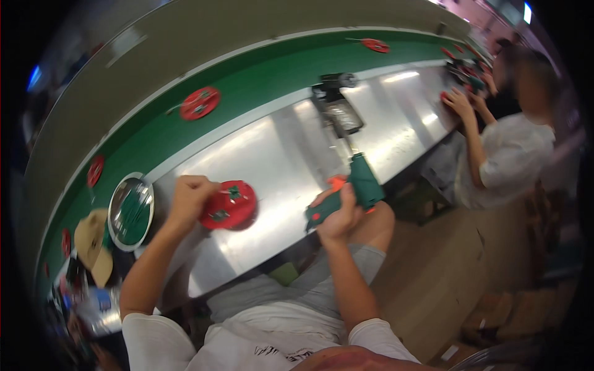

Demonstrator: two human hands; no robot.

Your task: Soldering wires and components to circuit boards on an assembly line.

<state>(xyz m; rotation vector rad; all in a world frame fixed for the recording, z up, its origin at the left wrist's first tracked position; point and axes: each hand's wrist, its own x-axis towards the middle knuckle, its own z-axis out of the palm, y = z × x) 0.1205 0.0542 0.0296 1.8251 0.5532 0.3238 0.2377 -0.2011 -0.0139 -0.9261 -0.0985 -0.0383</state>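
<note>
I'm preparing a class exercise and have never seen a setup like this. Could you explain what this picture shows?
There is no robot here: a person works with two bare hands. The single picture comes from a wide fisheye camera on that person's head, looking down, so straight edges curve.

The right hand grips a green-and-orange handheld tool, apparently a power driver. The left hand is curled at the edge of a red disc; whether it pinches something small is unclear.

The disc lies on a shiny metal bench. Behind runs a green strip, probably a conveyor belt, carrying more red discs. A silver bowl at left holds green pieces.
</note>
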